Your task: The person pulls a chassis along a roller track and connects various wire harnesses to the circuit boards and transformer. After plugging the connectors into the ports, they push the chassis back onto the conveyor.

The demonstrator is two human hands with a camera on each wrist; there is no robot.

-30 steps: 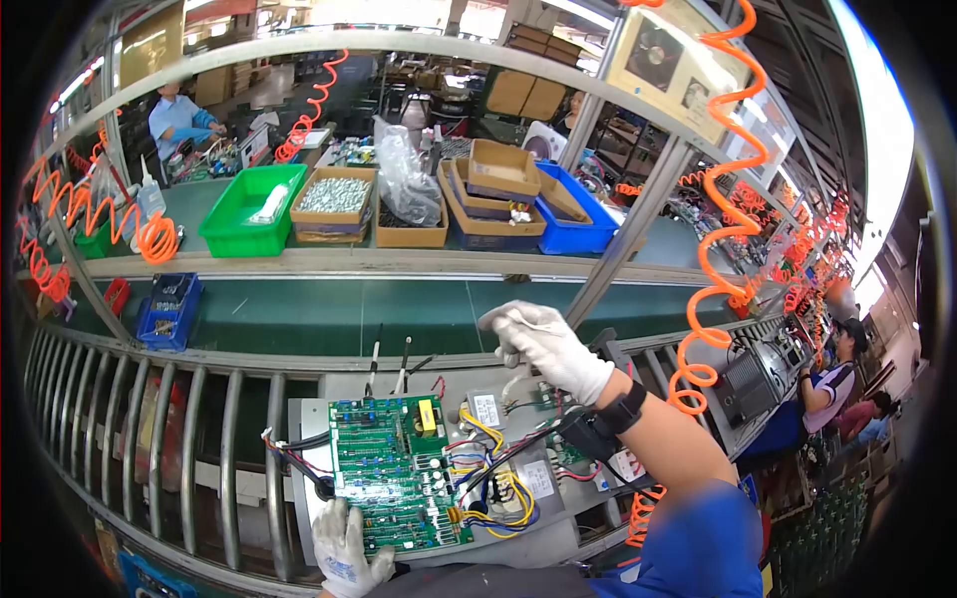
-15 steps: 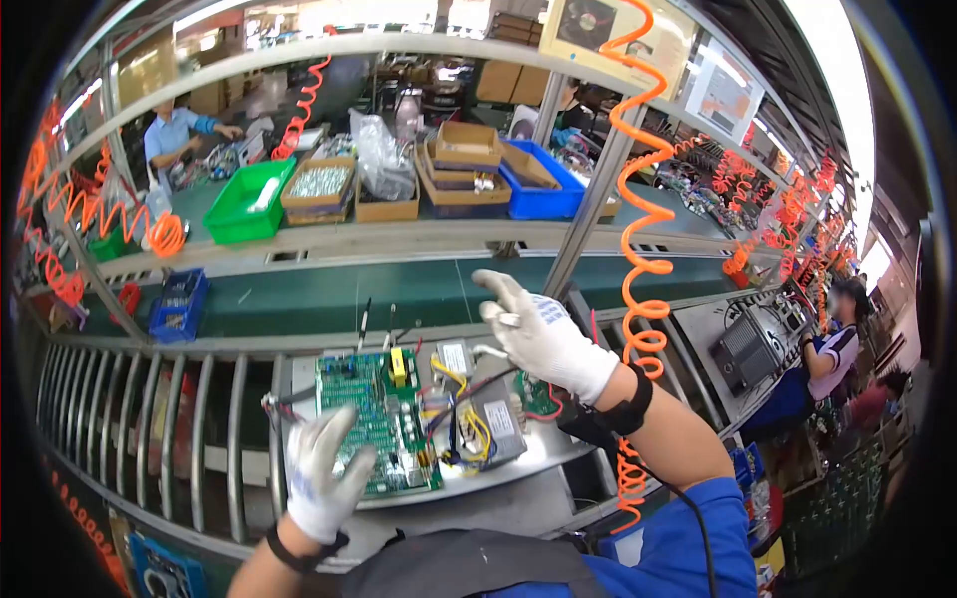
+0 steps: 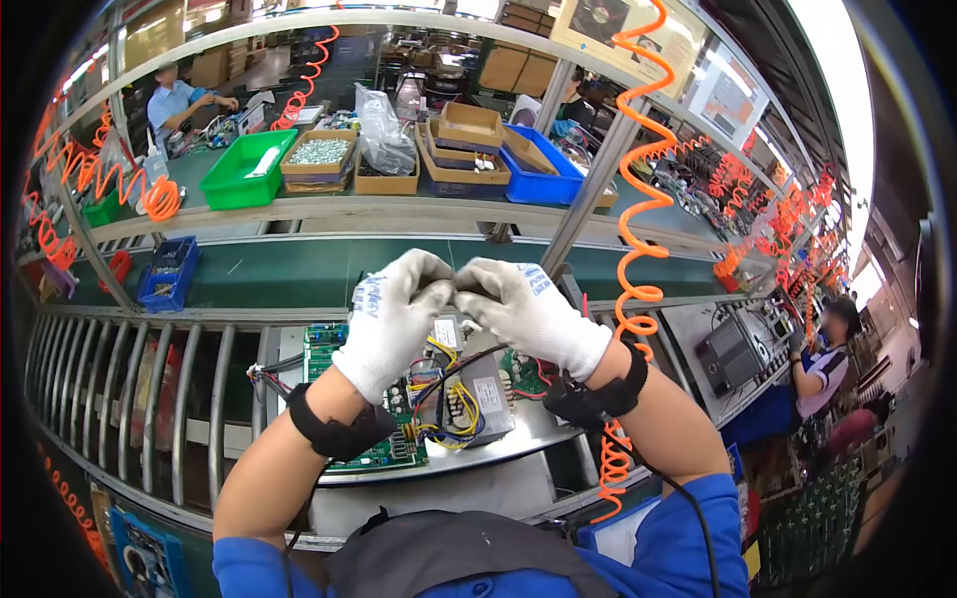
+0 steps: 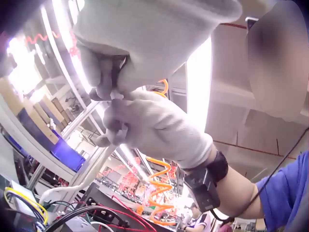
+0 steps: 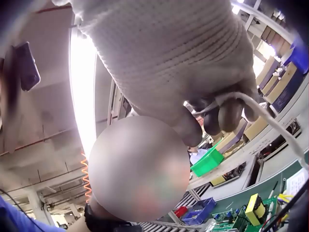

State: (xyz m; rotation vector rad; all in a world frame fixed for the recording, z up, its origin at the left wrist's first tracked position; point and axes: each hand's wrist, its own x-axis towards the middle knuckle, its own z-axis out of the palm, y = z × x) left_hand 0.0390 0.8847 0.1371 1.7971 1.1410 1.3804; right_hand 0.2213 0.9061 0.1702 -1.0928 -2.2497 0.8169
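Both gloved hands meet at the fingertips above the electronics in the head view. My right hand (image 3: 533, 317) has curled fingers; the right wrist view shows it gripping a white cable (image 5: 275, 123) that runs down to the right. My left hand (image 3: 391, 319) is curled too, its thumb and fingers pinching a small white piece (image 4: 116, 95) against the right fingertips; whether this is the cable's end I cannot tell. Below lies a green circuit board (image 3: 324, 344), partly hidden by the left forearm, beside a grey metal box (image 3: 486, 397) with yellow and blue wires.
Metal rollers (image 3: 184, 419) run at left. Behind the hands is a green belt (image 3: 299, 279), with a small blue bin (image 3: 167, 274) at its left. A green bin (image 3: 249, 171), cartons and a blue bin stand on the shelf. An orange coiled hose (image 3: 631, 214) hangs at right.
My left hand has risen from the circuit board to meet the right hand, and its spread fingers have curled. The right hand has turned inward and shifted slightly left.
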